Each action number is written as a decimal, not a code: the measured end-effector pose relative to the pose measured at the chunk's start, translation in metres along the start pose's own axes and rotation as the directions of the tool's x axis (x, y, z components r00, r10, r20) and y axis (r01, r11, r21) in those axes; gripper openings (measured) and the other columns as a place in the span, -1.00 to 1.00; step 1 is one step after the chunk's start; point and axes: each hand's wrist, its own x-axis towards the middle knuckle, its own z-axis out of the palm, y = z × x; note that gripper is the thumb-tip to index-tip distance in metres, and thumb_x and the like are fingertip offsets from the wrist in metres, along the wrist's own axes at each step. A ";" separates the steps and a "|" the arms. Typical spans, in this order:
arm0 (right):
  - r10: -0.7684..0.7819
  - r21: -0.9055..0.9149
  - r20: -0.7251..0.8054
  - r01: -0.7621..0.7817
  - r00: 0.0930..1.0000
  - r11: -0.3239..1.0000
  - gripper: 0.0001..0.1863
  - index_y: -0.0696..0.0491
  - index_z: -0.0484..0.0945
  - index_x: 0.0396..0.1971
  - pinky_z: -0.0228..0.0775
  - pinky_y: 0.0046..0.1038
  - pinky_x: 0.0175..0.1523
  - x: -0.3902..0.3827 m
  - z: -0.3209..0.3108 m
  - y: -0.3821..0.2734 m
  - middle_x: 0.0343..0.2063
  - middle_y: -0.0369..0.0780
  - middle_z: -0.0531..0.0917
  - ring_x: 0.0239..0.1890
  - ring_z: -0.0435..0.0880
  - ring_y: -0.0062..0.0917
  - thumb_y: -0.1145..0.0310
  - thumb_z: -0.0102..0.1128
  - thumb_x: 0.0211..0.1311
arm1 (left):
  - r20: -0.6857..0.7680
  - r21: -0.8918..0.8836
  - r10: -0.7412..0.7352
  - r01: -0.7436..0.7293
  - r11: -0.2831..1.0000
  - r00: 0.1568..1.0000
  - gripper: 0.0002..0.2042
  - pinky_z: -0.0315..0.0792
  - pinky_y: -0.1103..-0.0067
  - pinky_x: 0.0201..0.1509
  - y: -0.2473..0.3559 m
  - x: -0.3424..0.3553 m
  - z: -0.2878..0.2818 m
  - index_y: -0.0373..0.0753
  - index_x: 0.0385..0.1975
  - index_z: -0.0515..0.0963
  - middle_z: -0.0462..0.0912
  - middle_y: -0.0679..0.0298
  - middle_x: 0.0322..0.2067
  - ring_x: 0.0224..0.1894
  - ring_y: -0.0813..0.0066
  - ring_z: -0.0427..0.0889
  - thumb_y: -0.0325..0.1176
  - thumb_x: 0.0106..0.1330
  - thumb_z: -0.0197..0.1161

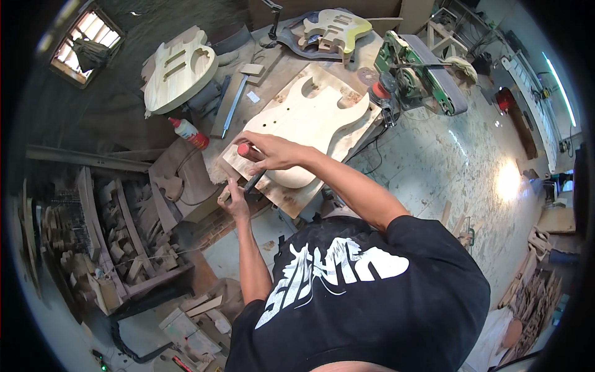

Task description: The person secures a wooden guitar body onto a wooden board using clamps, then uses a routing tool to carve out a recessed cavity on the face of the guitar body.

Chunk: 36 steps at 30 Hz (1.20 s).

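A pale wooden guitar body (291,127) lies flat on a light wooden board (287,199) at the bench's near edge. By the board's left corner is what looks like a bar clamp (243,150), with a round red handle end and a dark bar slanting off below. My right hand (273,152) reaches across the body's lower end and is closed around the red handle. Lower down and to the left, my left hand (235,199) is closed on the clamp's other end. The fingers cover much of the clamp, so where its jaws sit is hidden.
On the bench lie another guitar body (180,69), a yellow-edged one (338,30), a red-and-white bottle (189,133) and a blue metal strip (234,105). A sander (385,93) with a red top and a green belt sander (421,68) stand right. Wood offcuts (127,248) fill a lower-left rack.
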 end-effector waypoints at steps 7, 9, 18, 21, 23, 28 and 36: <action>0.226 0.062 0.177 -0.241 0.958 0.969 -0.71 0.17 0.46 -0.15 0.45 -0.37 -0.10 -0.004 0.003 0.014 -0.33 -0.13 0.61 -0.25 0.63 -0.33 0.51 0.24 0.09 | 0.004 0.003 0.034 -0.034 0.999 0.999 -0.61 0.11 0.67 -0.57 0.004 0.000 0.001 -0.31 -0.69 0.50 0.42 0.45 -0.71 -0.65 0.72 0.29 -0.27 0.42 0.20; 0.215 -0.014 -0.063 -0.216 0.975 0.976 -0.73 0.16 0.46 -0.22 0.49 -0.32 -0.23 -0.012 0.020 0.012 -0.34 -0.09 0.63 -0.26 0.66 -0.20 0.43 0.29 0.11 | 0.005 -0.005 0.024 -0.024 1.000 1.000 -0.61 0.11 0.67 -0.57 0.004 0.001 -0.001 -0.31 -0.69 0.50 0.41 0.45 -0.71 -0.66 0.73 0.29 -0.27 0.42 0.20; -0.133 0.044 -0.104 0.138 0.986 0.989 -0.51 0.11 0.46 0.05 0.40 -0.29 -0.04 0.008 0.008 0.009 -0.29 -0.17 0.61 -0.15 0.61 -0.34 0.42 0.35 0.08 | 0.037 0.010 0.021 -0.021 1.000 0.999 -0.60 0.08 0.68 -0.57 0.008 -0.004 0.000 -0.29 -0.70 0.47 0.40 0.45 -0.72 -0.66 0.75 0.26 -0.27 0.42 0.19; 0.166 0.118 0.355 -0.220 0.920 0.968 -0.57 0.08 0.49 -0.02 0.39 -0.38 -0.12 0.010 -0.009 0.015 -0.42 -0.21 0.56 -0.30 0.55 -0.41 0.64 0.18 0.04 | 0.045 -0.001 0.018 -0.018 1.000 0.999 -0.61 0.09 0.68 -0.56 0.006 -0.002 0.002 -0.28 -0.70 0.48 0.40 0.45 -0.72 -0.66 0.75 0.28 -0.27 0.42 0.19; 0.197 0.089 0.291 -0.232 0.936 0.969 -0.63 0.11 0.48 -0.09 0.42 -0.37 -0.16 0.007 -0.007 0.009 -0.47 -0.20 0.57 -0.35 0.59 -0.39 0.64 0.18 0.03 | 0.044 -0.002 0.023 -0.023 1.000 0.999 -0.62 0.11 0.69 -0.56 0.006 -0.001 0.001 -0.27 -0.70 0.48 0.42 0.45 -0.71 -0.65 0.75 0.30 -0.29 0.41 0.20; 0.118 -0.311 -0.136 -0.155 0.984 0.938 -0.71 0.12 0.44 -0.25 0.49 -0.21 -0.33 -0.003 0.025 0.001 -0.52 -0.06 0.67 -0.39 0.70 -0.10 0.54 0.31 0.01 | -0.039 0.007 0.026 -0.025 1.000 0.999 -0.64 0.19 0.68 -0.54 0.003 0.001 -0.001 -0.28 -0.69 0.51 0.47 0.42 -0.70 -0.65 0.70 0.35 -0.32 0.40 0.22; 0.079 0.160 0.244 -0.120 0.967 0.980 -0.53 0.15 0.52 -0.03 0.46 -0.48 -0.18 0.019 -0.004 0.011 -0.47 -0.28 0.60 -0.38 0.56 -0.56 0.54 0.38 -0.03 | -0.010 0.085 0.071 -0.070 0.994 0.997 -0.57 0.22 0.61 -0.55 -0.004 0.003 -0.001 -0.27 -0.79 0.47 0.44 0.43 -0.77 -0.68 0.69 0.36 -0.28 0.37 0.25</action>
